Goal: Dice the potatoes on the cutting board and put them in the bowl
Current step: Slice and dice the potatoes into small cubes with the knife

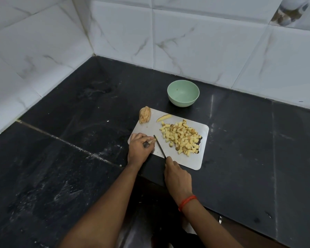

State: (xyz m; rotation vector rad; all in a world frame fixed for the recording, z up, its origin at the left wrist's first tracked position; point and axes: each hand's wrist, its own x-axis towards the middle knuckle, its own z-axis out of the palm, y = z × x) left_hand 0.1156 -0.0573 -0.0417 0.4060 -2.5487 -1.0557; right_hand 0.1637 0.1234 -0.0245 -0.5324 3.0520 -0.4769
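Note:
A grey cutting board (pixel 183 156) lies on the black counter. A heap of diced potato (pixel 181 137) covers its right half. A sliced potato piece (pixel 145 114) stands at the board's far left corner, and one potato wedge (pixel 163 117) lies beside it. My left hand (pixel 140 149) pinches a small potato piece at the board's near left, mostly hidden under its fingertips. My right hand (pixel 177 174) grips the handle of a knife (pixel 159 146), whose dark blade lies against the left fingertips. The green bowl (pixel 183 93) stands behind the board, empty but for a speck.
The black stone counter (pixel 79 122) runs left and right of the board, with white marble-tiled walls (pixel 186 33) behind and to the left forming a corner. The counter's front edge runs just below the board.

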